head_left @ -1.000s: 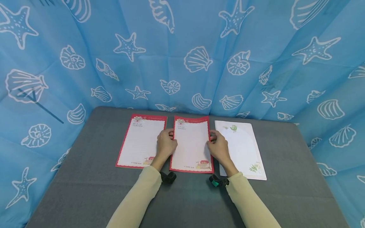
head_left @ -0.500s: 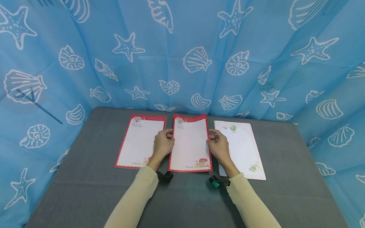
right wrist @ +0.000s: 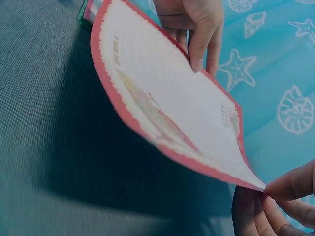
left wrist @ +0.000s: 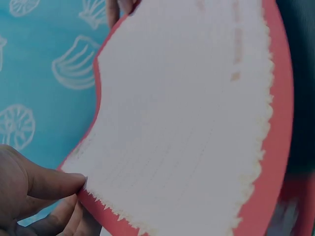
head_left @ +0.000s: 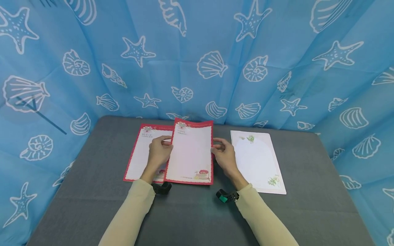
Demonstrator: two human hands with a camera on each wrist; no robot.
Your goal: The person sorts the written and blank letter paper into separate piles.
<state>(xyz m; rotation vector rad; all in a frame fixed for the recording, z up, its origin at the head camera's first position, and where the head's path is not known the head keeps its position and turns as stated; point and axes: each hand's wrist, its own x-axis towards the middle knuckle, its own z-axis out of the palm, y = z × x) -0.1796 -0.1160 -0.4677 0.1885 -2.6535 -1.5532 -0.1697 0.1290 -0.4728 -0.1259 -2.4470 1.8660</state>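
A red-bordered sheet of letter paper [head_left: 191, 153] is held up off the table, bowed between both hands. My left hand [head_left: 159, 153] pinches its left edge, thumb on top and fingers beneath, as the left wrist view shows. Its right edge is pinched by my right hand [head_left: 225, 155] in the same way. Under and to the left lies another red-bordered sheet [head_left: 140, 153], partly covered by the held sheet and my left hand. In the right wrist view, the raised letter paper [right wrist: 167, 93] curves above the table and casts a shadow.
White paper with green leaf prints [head_left: 257, 160] lies to the right of my right hand. A grey cloth [head_left: 311, 177] covers the table. Behind it hangs a blue curtain [head_left: 231, 85] printed with shells and starfish.
The held letter paper has risen off the table and moved left with both hands, now overlapping the left sheet. The paper with green leaves has stayed in place.
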